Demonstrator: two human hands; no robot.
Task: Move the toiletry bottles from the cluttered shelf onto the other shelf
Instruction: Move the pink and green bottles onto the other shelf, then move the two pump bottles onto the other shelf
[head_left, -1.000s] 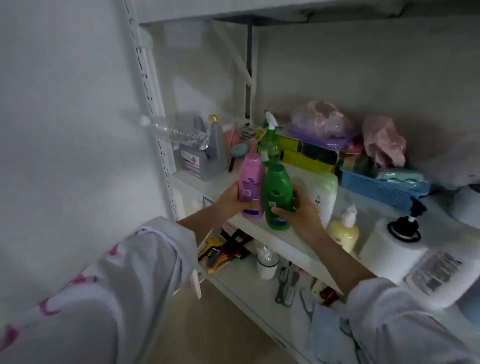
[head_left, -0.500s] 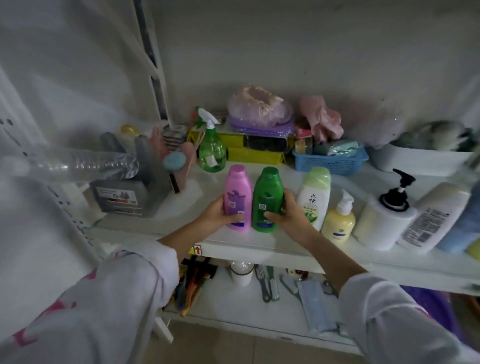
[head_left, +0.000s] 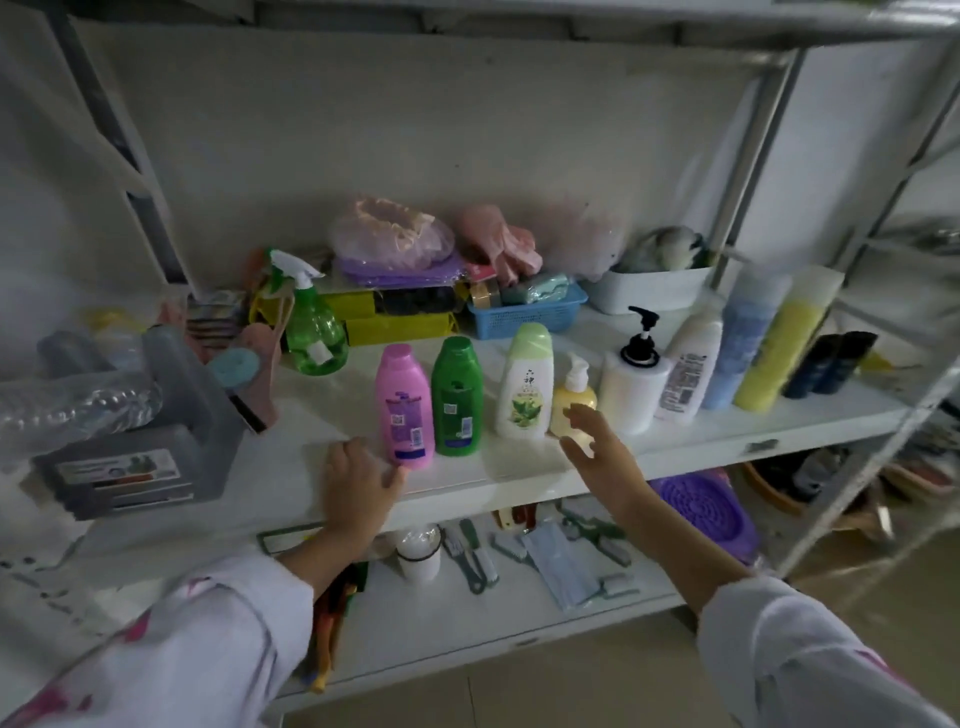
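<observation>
Centre of frame, mid shelf (head_left: 291, 467): pink bottle (head_left: 405, 408) + green bottle (head_left: 457, 397) upright, side by side, touching or nearly so; both hands off them.

Row runs on to the right w/ white bottle w/ green cap (head_left: 525, 384), small yellow pump bottle (head_left: 574, 400), white pump bottle (head_left: 631, 387), white labelled bottle (head_left: 691, 374), blue bottle (head_left: 740, 343), yellow bottle (head_left: 787, 338), all standing, the last three leaning right. Left hand (head_left: 358, 483) lower centre, fingers loosely curled, holding nothing, thumb tip right at pink bottle's base; contact unclear. Right hand (head_left: 597, 441) open, fingers spread, empty, in front of yellow pump bottle, blurred. Behind row: green spray bottle (head_left: 311, 332), blue basket (head_left: 524, 317), white tub (head_left: 649, 288). Grey box (head_left: 130, 457) at left edge. Lower shelf (head_left: 441, 618) holds white cup (head_left: 418, 556), brushes, face mask (head_left: 563, 569).
</observation>
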